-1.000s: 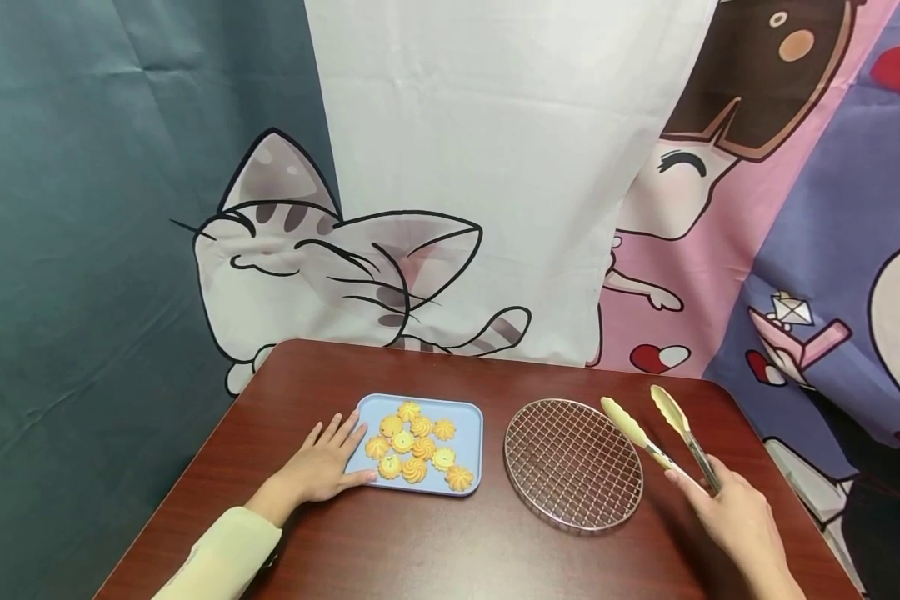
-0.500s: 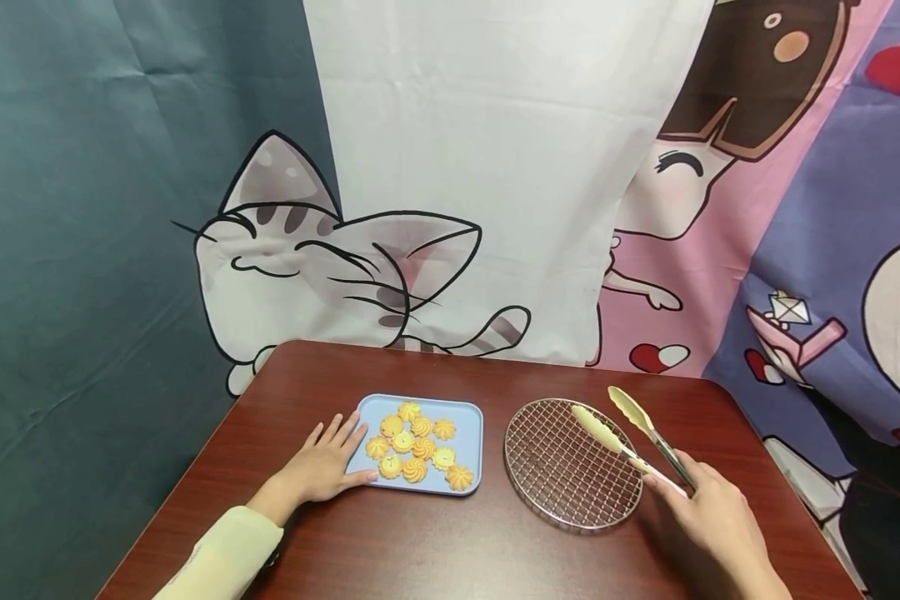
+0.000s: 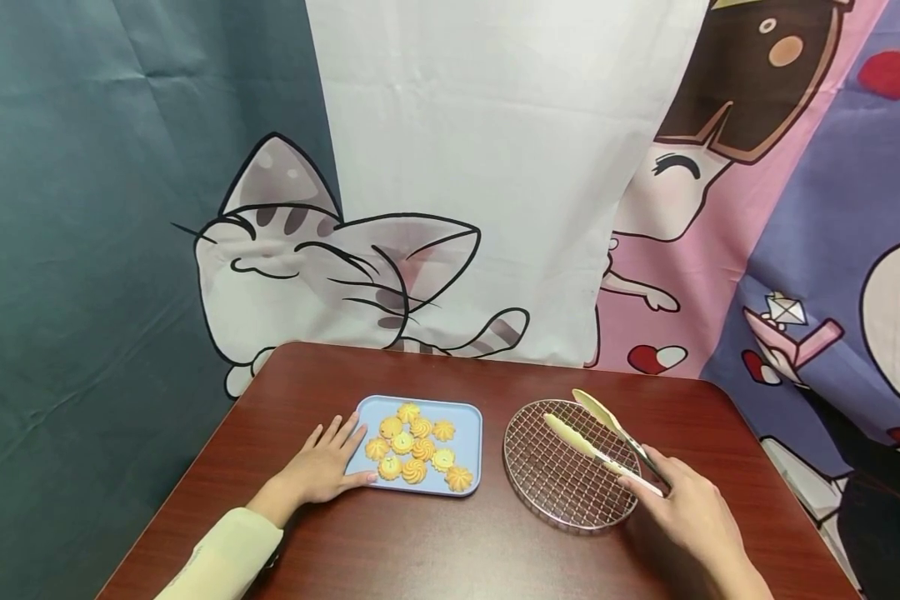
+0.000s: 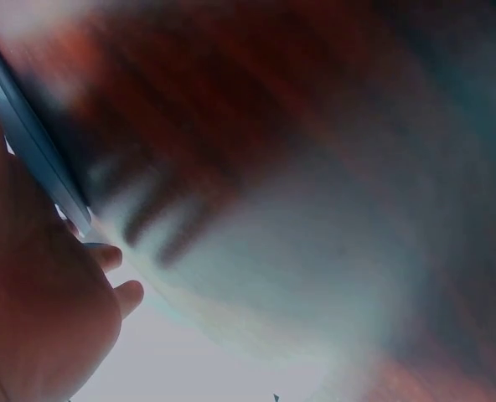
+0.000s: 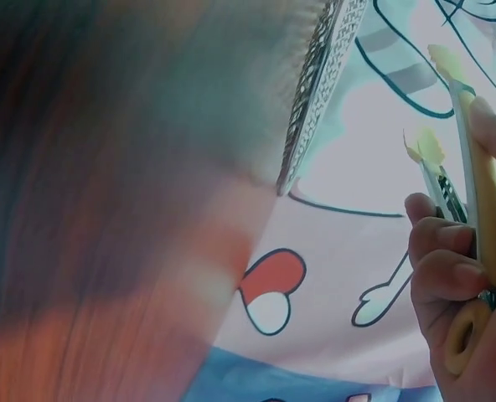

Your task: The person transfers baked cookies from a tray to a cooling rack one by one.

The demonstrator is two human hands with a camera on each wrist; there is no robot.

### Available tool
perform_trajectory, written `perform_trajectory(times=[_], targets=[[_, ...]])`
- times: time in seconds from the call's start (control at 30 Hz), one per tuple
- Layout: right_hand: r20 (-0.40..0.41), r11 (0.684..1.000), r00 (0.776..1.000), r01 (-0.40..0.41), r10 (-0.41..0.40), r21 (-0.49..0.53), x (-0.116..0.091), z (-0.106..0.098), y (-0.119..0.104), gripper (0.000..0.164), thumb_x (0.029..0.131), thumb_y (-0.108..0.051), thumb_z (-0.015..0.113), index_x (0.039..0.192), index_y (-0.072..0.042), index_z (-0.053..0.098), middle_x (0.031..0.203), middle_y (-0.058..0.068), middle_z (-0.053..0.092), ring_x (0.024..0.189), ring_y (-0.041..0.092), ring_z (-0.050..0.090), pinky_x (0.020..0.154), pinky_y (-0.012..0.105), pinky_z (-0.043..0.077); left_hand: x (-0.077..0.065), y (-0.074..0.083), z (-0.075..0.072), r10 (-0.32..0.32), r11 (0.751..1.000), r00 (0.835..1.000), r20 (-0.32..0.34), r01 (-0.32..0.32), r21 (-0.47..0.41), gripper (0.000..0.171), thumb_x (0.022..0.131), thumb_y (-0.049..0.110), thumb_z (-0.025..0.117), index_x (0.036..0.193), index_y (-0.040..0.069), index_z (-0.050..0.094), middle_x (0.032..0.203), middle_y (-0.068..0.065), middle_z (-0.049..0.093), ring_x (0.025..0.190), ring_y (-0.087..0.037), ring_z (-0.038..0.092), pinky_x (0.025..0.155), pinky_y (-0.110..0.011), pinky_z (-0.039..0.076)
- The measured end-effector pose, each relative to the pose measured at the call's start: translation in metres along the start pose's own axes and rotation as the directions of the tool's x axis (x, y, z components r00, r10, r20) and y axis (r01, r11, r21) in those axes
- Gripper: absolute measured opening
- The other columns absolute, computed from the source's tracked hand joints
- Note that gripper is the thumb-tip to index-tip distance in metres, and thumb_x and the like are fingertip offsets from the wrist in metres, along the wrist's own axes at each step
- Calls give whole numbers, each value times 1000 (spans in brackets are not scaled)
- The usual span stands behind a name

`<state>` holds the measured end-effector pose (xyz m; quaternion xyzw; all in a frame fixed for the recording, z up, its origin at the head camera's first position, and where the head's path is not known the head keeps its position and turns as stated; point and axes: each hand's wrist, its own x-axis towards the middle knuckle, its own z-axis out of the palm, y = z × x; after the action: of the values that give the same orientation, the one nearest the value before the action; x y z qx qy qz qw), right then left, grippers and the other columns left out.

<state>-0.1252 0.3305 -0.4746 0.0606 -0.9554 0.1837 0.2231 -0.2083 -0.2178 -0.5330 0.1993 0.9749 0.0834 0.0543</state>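
Note:
A light blue tray (image 3: 467, 421) bearing several golden cookies (image 3: 423, 448) lies on the table. My left hand (image 3: 321, 465) rests at the tray's left side, fingers spread, fingertips on its rim; the left wrist view shows this hand (image 4: 47, 293) beside the tray's edge (image 4: 30, 134). In my right hand (image 3: 686, 507) is a pair of tongs (image 3: 607, 458), cream-tipped with metal arms. Their tips are spread apart and overlap the round wire rack (image 3: 547, 492) in the head view. In the right wrist view, curled fingers and thumb grip the tongs (image 5: 484, 218), whose ring end hangs below.
Both tray and rack stand on a dark red-brown wooden table (image 3: 420, 550), the rack to the tray's right. A printed cloth backdrop (image 3: 510, 167) with a cat drawing hangs behind the table's far edge.
My right hand has carried the tongs leftward, from the rack's right side to over the rack. The left hand, tray and cookies have stayed in place.

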Motion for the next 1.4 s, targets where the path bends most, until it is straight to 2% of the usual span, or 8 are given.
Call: perform_trajectory(times=[0.33, 0.47, 0.57, 0.73, 1.1, 1.27, 1.4], targets=[[-17, 996, 996, 87, -88, -17, 4, 8, -22, 66, 76, -43, 87, 130, -9, 68, 96, 9, 72, 79, 33, 69, 65, 55, 53, 2, 1, 0, -6, 1000, 1000, 13, 6, -6, 98, 92, 79, 42, 160, 9, 31, 169, -14, 16, 153, -44, 16, 120, -64, 13], [-48, 989, 987, 149, -150, -19, 6, 14, -29, 66, 72, -37, 91, 129, -11, 69, 93, 6, 69, 68, 23, 64, 56, 44, 51, 2, 0, 2, -9, 1000, 1000, 11, 9, -1, 100, 91, 80, 42, 159, 8, 32, 169, -14, 16, 153, -44, 17, 119, -64, 14], [-77, 980, 977, 198, -198, -7, 8, 18, -34, 69, 69, -36, 92, 129, -12, 69, 95, 3, 67, 60, 13, 55, 50, 34, 45, 3, 1, 2, -12, 1000, 1000, 10, 12, -2, 100, 91, 80, 42, 159, 8, 32, 169, -14, 16, 153, -44, 16, 119, -64, 14], [-110, 964, 959, 266, -262, 25, 12, 25, -42, 72, 66, -34, 94, 130, -12, 69, 102, 1, 64, 56, 4, 48, 47, 26, 42, 2, 1, 2, -16, 1000, 1000, 14, 17, -7, 100, 91, 80, 42, 160, 8, 31, 169, -14, 15, 153, -44, 16, 120, -64, 13], [-81, 947, 945, 320, -318, 17, 24, 40, -57, 68, 69, -39, 92, 127, -12, 71, 101, 2, 66, 60, 11, 56, 51, 32, 48, 2, 0, 2, -10, 1000, 1000, 16, 11, -13, 98, 92, 78, 43, 160, 8, 30, 169, -14, 15, 153, -44, 15, 119, -65, 14], [-13, 958, 959, 284, -284, 26, 27, 49, -63, 67, 71, -45, 90, 128, -14, 71, 102, 1, 67, 68, 14, 62, 57, 35, 51, 0, 1, 2, -18, 1000, 1000, 15, 18, -15, 98, 92, 78, 44, 159, 8, 31, 169, -14, 16, 153, -44, 16, 119, -65, 15], [56, 971, 970, 234, -236, 41, 30, 53, -69, 66, 74, -50, 87, 129, -16, 71, 105, -2, 67, 72, 13, 62, 60, 36, 51, -1, 1, 1, -20, 1000, 1000, 16, 20, -13, 98, 92, 78, 43, 159, 8, 31, 169, -14, 16, 153, -44, 16, 119, -65, 15]])
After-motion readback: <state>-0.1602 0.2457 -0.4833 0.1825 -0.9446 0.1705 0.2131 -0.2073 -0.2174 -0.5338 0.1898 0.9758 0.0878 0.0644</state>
